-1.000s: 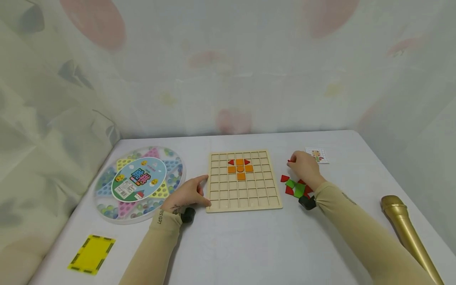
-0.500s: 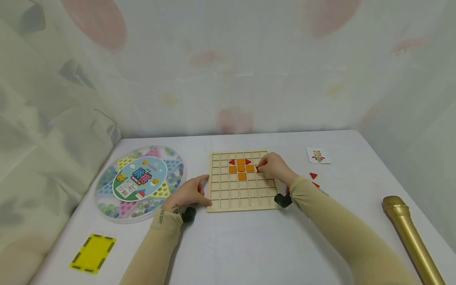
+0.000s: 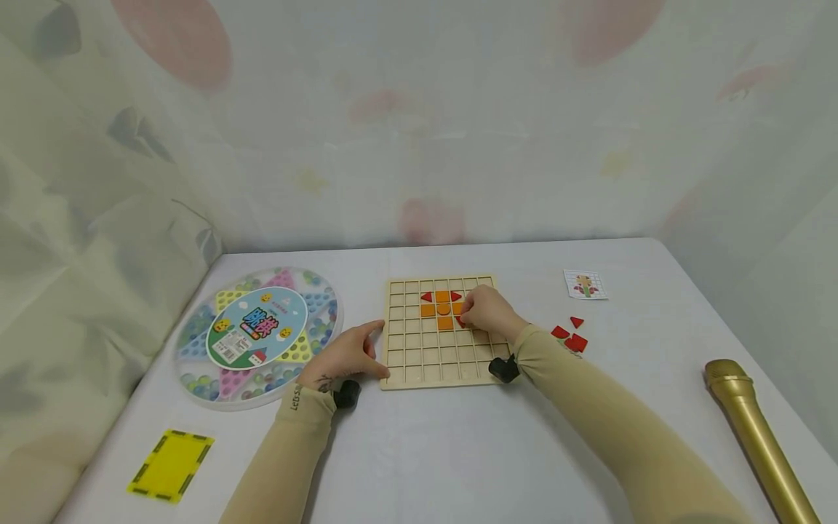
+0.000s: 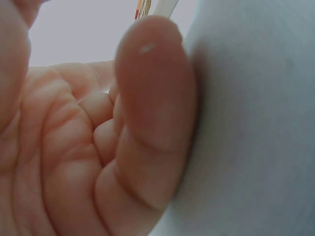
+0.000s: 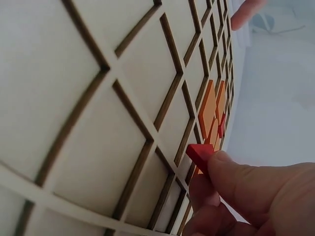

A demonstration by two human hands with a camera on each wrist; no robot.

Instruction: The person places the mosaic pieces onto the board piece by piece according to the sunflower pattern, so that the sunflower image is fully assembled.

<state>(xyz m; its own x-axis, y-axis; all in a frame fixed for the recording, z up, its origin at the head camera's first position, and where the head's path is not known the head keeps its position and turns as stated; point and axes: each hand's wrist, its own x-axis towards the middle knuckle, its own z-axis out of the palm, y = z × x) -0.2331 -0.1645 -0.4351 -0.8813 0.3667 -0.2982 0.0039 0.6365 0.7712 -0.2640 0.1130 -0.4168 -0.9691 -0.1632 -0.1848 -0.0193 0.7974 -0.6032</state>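
A square wooden grid board (image 3: 419, 356) lies on the white table. Orange tiles (image 3: 445, 322) form a cross on it, with a round orange piece at the centre and small red triangles (image 3: 427, 297) beside the top tile. My right hand (image 3: 487, 309) pinches a red tile (image 5: 199, 153) between thumb and finger, close over the board just right of the cross's lowest tile. My left hand (image 3: 347, 355) rests at the board's left edge, thumb and index finger spread along it and holding nothing.
Several loose red tiles (image 3: 576, 342) lie right of the board, partly behind the right sleeve. Beyond them is a small pattern card (image 3: 585, 284). A golden microphone (image 3: 729, 382) lies far right. On the left are a round marble game (image 3: 258, 327) and a yellow rectangle (image 3: 172, 466).
My right hand has carried the red tile leftward from the loose pile to the board, then slightly further left and down toward the cross. The left hand stays at the board's edge.
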